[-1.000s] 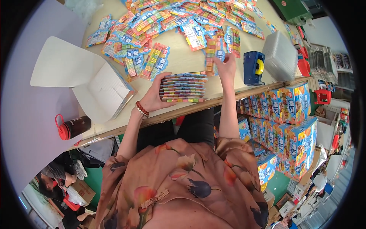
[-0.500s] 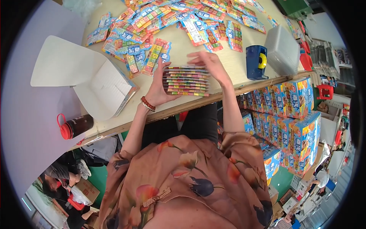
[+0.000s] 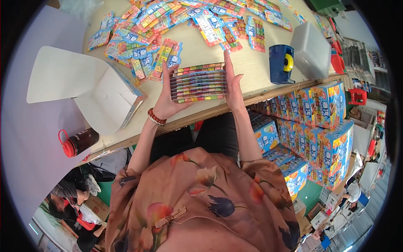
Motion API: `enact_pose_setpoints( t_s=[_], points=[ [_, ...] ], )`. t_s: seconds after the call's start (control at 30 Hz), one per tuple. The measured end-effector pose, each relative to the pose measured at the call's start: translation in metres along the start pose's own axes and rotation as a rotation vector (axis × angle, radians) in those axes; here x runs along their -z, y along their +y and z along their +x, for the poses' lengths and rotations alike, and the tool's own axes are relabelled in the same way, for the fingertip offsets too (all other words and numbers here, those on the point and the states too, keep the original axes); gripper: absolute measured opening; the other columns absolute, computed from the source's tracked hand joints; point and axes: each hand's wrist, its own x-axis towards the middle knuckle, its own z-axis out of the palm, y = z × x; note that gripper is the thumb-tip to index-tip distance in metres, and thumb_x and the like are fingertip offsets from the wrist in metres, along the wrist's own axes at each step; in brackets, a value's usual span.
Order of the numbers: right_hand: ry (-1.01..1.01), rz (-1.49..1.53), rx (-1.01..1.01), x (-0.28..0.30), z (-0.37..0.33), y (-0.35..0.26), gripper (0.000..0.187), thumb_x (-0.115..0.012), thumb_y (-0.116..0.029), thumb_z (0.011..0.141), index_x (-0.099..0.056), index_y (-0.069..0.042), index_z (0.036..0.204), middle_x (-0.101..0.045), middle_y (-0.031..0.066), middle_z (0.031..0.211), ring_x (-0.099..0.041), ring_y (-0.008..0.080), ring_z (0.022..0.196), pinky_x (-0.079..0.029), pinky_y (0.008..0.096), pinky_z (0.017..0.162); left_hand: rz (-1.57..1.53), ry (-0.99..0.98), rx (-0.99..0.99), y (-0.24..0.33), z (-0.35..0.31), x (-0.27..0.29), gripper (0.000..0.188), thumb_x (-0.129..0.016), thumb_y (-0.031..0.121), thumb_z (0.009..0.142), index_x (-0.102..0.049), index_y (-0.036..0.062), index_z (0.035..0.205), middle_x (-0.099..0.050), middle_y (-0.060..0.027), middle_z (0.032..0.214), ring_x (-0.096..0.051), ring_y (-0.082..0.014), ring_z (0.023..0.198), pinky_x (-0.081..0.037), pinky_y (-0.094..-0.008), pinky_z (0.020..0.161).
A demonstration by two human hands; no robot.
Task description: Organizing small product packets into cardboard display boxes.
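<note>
"Where is the stack of packets?"

"The stack (image 3: 198, 83) is at the near edge of the table (image 3: 260, 71), between the person's two hands. The packets are packed closely, their narrow, colourful edges showing. Whether it rests on the wood cannot be told."

"And the left hand?"

"The left hand (image 3: 165, 98) is curved around the stack's left end, pinching it, with fingers along the side and thumb by the near edge. A bracelet (image 3: 156, 117) circles that wrist."

"The right one?"

"The right hand (image 3: 234, 90) is held flat against the other end, fingers straight and pointing away from the body, thumb sticking out clear of the stack."

"What lies around them?"

"Beyond the hands, loose packets (image 3: 153, 19) are heaped across the table. To the left stands an open white box (image 3: 111, 98), with a dark bottle (image 3: 82, 143) near it. To the right are a blue tape dispenser (image 3: 277, 63) and, just beside it, some clear plastic trays (image 3: 310, 50)."
</note>
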Motion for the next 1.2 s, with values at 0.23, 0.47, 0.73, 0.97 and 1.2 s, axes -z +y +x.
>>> enact_pose_setpoints(
  t_s=[0.23,0.47,0.73,0.97,1.2],
  points=[
    [-0.057,-0.224,-0.041,0.016,0.001,0.017,0.083,-0.011,-0.071,0.091,-0.006,-0.015,0.153,-0.010,0.0128,0.158,-0.010,0.0289,0.145,-0.010,0.0406,0.117,0.121,0.056,-0.030,-0.014,-0.002,-0.001,0.143,-0.089,0.010,0.058,0.023,0.0110,0.147,-0.025,-0.0186,0.146,-0.043,-0.0292,0.128,-0.040,-0.0371,0.104],
    [-0.058,0.007,-0.092,0.033,-0.005,0.015,0.084,-0.026,-0.070,0.091,-0.010,-0.014,0.153,-0.025,0.0172,0.152,-0.024,0.0310,0.141,-0.019,0.0418,0.115,0.205,0.030,-0.087,-0.027,0.002,0.004,0.144,-0.091,0.020,0.057,0.020,0.0061,0.147,-0.036,-0.0192,0.141,-0.043,-0.0312,0.127,-0.035,-0.0405,0.107],
    [-0.141,0.069,-0.189,0.049,-0.004,0.010,0.072,-0.051,-0.050,0.093,-0.029,-0.009,0.148,-0.039,0.0149,0.146,-0.036,0.0252,0.135,-0.025,0.0397,0.113,0.189,-0.009,-0.076,-0.031,-0.001,0.006,0.146,-0.094,0.028,0.054,0.016,0.0073,0.149,-0.030,-0.0203,0.146,-0.038,-0.0311,0.133,-0.033,-0.0405,0.109],
    [-0.178,0.128,-0.144,0.050,-0.004,0.013,0.064,-0.061,-0.026,0.092,-0.033,-0.005,0.145,-0.042,0.0137,0.143,-0.040,0.0247,0.133,-0.030,0.0387,0.112,0.230,-0.023,-0.058,-0.028,-0.003,0.008,0.145,-0.094,0.029,0.053,0.013,0.0090,0.150,-0.025,-0.0217,0.149,-0.036,-0.0316,0.134,-0.032,-0.0403,0.110],
    [-0.144,0.071,-0.200,0.050,-0.003,0.014,0.056,-0.061,-0.020,0.093,-0.039,-0.003,0.141,-0.047,0.0119,0.138,-0.045,0.0224,0.128,-0.034,0.0355,0.110,0.225,-0.025,-0.098,-0.028,-0.003,0.006,0.148,-0.094,0.027,0.052,0.016,0.0111,0.149,-0.013,-0.0226,0.155,-0.030,-0.0327,0.139,-0.030,-0.0409,0.111]
  ],
)
